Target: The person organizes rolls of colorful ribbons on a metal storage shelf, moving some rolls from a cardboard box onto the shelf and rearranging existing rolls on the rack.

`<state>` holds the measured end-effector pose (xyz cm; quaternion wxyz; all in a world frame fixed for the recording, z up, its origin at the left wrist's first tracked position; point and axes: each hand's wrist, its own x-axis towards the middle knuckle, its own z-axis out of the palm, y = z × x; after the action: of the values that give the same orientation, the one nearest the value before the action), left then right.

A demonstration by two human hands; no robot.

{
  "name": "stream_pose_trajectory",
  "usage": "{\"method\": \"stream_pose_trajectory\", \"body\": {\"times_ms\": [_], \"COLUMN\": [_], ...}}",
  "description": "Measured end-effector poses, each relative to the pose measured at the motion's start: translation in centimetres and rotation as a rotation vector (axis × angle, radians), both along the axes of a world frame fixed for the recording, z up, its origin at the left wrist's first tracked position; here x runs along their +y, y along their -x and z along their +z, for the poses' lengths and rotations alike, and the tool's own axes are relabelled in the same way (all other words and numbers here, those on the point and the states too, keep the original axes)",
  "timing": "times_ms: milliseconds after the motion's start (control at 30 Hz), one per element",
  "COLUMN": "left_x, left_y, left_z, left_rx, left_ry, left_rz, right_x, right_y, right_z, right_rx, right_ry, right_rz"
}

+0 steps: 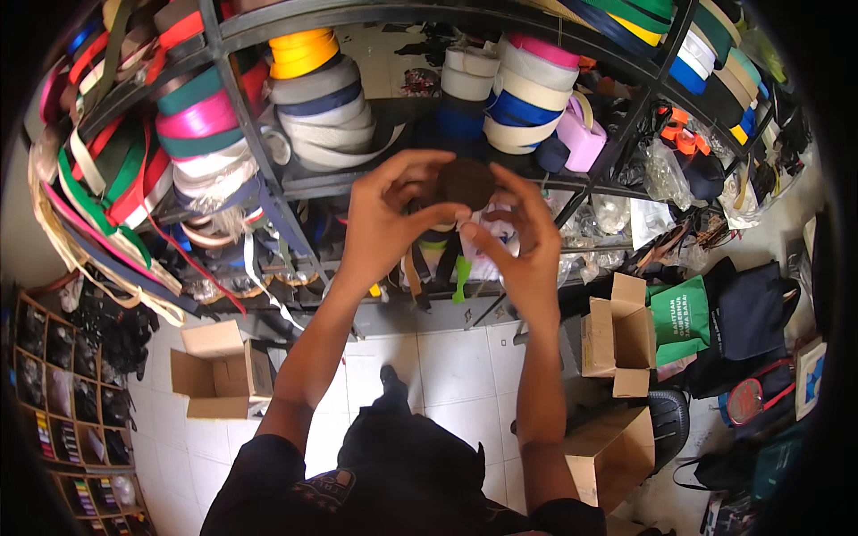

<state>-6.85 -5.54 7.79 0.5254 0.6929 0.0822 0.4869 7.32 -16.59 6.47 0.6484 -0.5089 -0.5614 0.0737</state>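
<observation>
Up in front of the shelf, I hold a small dark brown roll [466, 183] between both hands; it looks like coiled strap, though its surface is too dark to make out fully. My left hand [389, 210] curls round its left side, thumb along the lower edge. On the opposite side, my right hand [527, 237] grips it with bent fingers, its thumb pointing up close to the left thumb. Just behind the hands stand a stack of white, blue and pink webbing rolls [534, 94] and a stack of grey and white rolls [323, 116].
A black metal shelf [308, 188] full of webbing rolls spans the far side. Loose straps [134, 205] hang at left. Open cardboard boxes stand on the floor, one at left [219, 380], others at right [617, 335], beside a green bag [679, 317]. A lilac container [583, 138] sits on the shelf.
</observation>
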Motion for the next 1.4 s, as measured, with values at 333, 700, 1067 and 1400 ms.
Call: {"method": "stream_pose_trajectory", "body": {"times_ms": [333,700,1067,1400], "left_x": [12.9,17.7,16.7,12.8], "left_y": [-9.1,-11.6,-13.2,-13.5], "left_z": [6.3,6.2,6.1,6.2], "left_rx": [0.021,0.103,-0.099,0.152], "left_ry": [-0.486,-0.388,-0.256,-0.468], "left_rz": [0.181,0.188,0.061,0.579], "right_x": [11.7,16.0,16.6,17.7], "right_y": [-8.6,-9.9,-11.2,-12.5], "right_z": [7.3,8.4,8.4,7.3], "right_rx": [-0.233,-0.451,-0.328,-0.291], "right_ry": [-0.143,-0.124,-0.122,-0.247], "right_rz": [-0.295,-0.488,-0.263,-0.226]}}
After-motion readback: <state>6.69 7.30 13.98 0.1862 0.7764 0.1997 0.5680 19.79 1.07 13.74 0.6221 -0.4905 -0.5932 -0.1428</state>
